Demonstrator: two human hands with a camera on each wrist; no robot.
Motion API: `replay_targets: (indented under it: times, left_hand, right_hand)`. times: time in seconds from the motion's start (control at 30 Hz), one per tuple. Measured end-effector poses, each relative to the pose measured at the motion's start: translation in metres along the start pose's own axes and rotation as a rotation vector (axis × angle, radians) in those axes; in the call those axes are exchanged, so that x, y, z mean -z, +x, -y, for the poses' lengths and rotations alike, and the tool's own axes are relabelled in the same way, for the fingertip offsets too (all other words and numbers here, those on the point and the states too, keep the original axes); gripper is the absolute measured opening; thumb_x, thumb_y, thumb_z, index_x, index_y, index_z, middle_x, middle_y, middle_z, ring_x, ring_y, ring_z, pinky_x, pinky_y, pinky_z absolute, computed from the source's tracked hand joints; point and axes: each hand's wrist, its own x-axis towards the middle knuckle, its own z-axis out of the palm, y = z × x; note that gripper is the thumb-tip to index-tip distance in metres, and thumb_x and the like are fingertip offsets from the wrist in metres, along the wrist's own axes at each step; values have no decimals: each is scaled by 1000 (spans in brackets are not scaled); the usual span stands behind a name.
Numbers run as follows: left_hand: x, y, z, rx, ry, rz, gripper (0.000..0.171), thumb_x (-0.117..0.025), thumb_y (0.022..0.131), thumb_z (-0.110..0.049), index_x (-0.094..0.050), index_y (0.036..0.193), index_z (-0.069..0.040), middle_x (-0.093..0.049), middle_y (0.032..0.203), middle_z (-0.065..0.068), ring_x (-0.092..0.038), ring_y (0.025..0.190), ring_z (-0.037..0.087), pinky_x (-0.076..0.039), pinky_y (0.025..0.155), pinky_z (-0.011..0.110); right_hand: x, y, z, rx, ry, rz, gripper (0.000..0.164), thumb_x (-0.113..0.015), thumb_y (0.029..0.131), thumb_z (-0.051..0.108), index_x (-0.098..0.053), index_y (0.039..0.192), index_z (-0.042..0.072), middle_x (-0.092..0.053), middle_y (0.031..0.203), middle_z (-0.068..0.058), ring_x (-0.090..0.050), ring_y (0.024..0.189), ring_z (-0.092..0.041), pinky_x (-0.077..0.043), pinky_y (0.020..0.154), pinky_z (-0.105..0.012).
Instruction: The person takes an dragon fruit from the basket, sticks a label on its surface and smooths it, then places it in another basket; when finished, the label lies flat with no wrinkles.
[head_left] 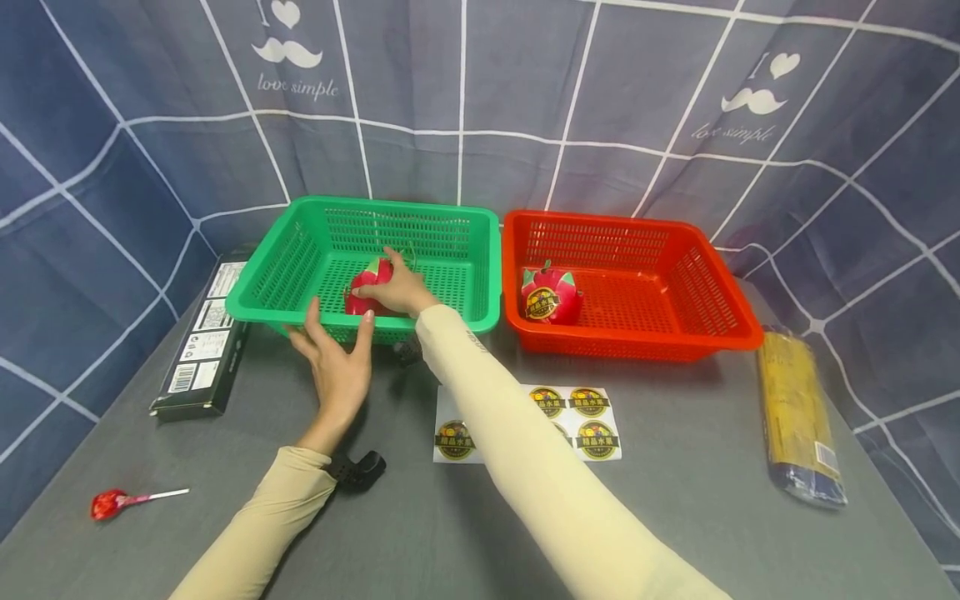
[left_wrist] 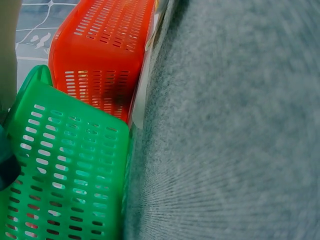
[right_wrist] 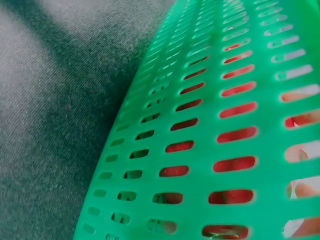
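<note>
On gray tabletop, blue-gray grid curtain behind (printed "love simple"): right hand grips red fruit in green basket; left hand, fingers spread, at near rim.

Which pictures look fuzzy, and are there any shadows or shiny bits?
Head view: fairly clear, with some shine on the red basket and a soft shadow on the table under the right sleeve; left wrist view: the table looks smeary and grainy; right wrist view: a dark shadow beside the green basket, and the red fruit behind its holes looks blurry.
</note>
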Motion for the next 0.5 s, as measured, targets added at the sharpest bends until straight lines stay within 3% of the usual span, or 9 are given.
replay_targets:
  times: [0.13, 0.23, 0.5]
  left_hand:
    - [-1, 0, 0, -5, 0, -12, 78, -51, 82, -57, -10, 142, -30, 17, 148, 18, 2, 139, 33, -28, 100, 59]
    - [-2, 0, 0, -3, 3, -15, 78, -51, 82, -58, -10, 142, -30, 18, 149, 17, -3, 139, 36, -30, 98, 59]
    - [-3, 1, 2, 9, 16, -25, 77, -51, 81, -59, -11, 142, -33, 17, 149, 17, -11, 137, 41, -30, 96, 61]
  right_hand:
    - [2, 0, -1, 19, 9, 24, 82, -65, 80, 37, -15, 144, 35, -35, 144, -3, -9, 139, -36, -33, 103, -49]
    - [3, -1, -1, 20, 11, 33, 79, -64, 81, 35, -17, 144, 35, -34, 145, -3, -7, 139, -36, -31, 104, -49]
    - [4, -1, -1, -42, 39, 34, 77, -63, 81, 37, -20, 144, 28, -44, 134, -6, -35, 123, -26, -48, 84, -33]
